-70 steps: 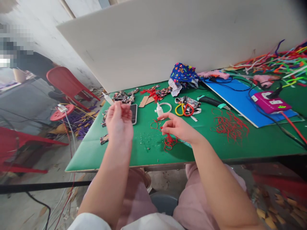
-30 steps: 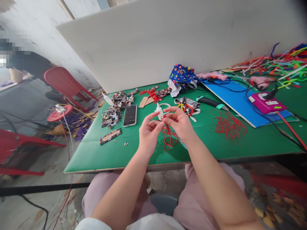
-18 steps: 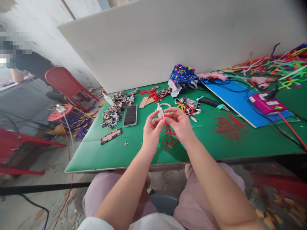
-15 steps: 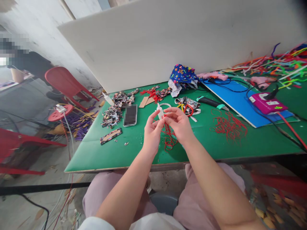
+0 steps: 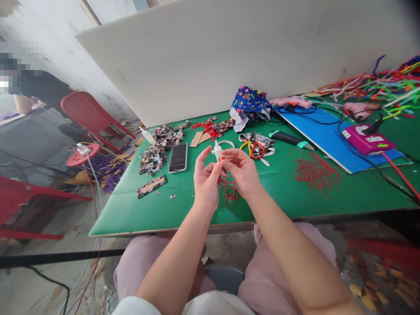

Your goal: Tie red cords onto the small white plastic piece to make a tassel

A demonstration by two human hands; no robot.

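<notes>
Both hands meet above the front half of the green table. My left hand (image 5: 207,177) is pinched, its thumb against something small and red at the fingertips. My right hand (image 5: 240,168) pinches the same spot from the other side, fingers curled. A white bottle with a pointed tip (image 5: 218,150) shows just beyond the fingertips; whether it is held or standing, I cannot tell. Loops of red cord (image 5: 231,192) hang or lie below the hands. What exactly sits between the fingers is too small to make out.
On the green table (image 5: 124,214) lie a phone (image 5: 178,157), patterned fabric scraps (image 5: 154,155), scissors (image 5: 257,149), a cutter (image 5: 288,139), tangled red cord (image 5: 315,173), a blue board (image 5: 341,144) and a pink power strip (image 5: 367,140). A person sits at far left.
My left hand has shifted slightly left, its index finger lifted away from the bottle. The red piece at the fingertips shows a little more. My right hand has barely moved.
</notes>
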